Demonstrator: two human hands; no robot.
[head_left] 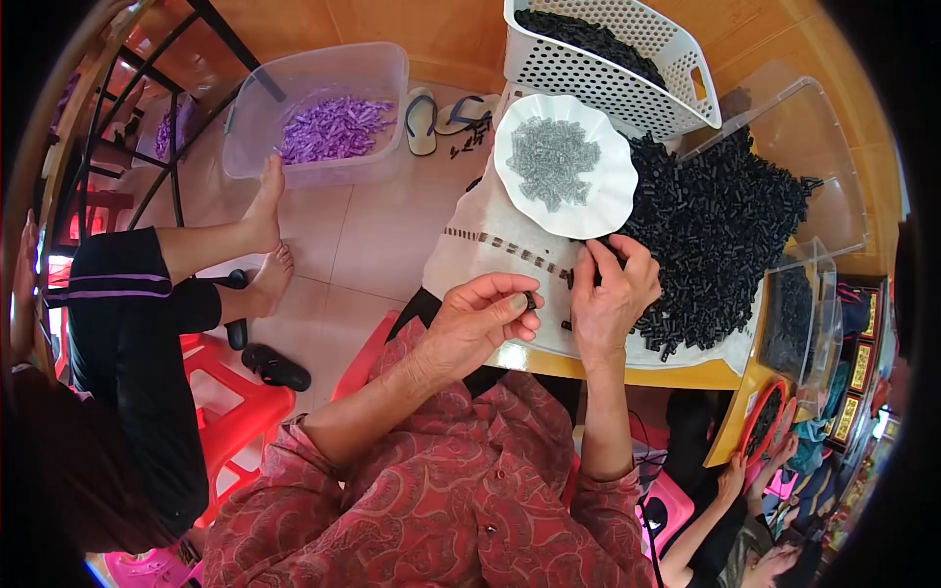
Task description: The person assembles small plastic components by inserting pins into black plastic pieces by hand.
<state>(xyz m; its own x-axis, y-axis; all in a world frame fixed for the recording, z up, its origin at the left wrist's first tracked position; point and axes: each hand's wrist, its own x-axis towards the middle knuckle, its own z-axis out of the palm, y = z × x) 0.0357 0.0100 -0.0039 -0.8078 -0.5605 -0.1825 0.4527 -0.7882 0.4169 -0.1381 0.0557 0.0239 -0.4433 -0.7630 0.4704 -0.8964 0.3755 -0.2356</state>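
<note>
My left hand (480, 321) is closed, pinching a small black plastic piece (530, 301) between thumb and fingers above the table's near edge. Close beside it, my right hand (618, 289) has its fingers curled together just below a white scalloped dish (621, 181). Whatever its fingertips hold, if anything, is hidden. In the dish lie many small clear grey pieces (554, 162). A large heap of small black pieces (716, 230) spreads to the right of my right hand, and a few stray ones lie on the white cloth (480, 250).
Behind the dish stands a white perforated basket (608, 83) of black pieces. Clear plastic bins (818, 147) border the heap. On the floor at left are a tub (387, 162) of purple pieces and slippers (421, 122). Other people sit left and lower right; a red stool (250, 397) stands left.
</note>
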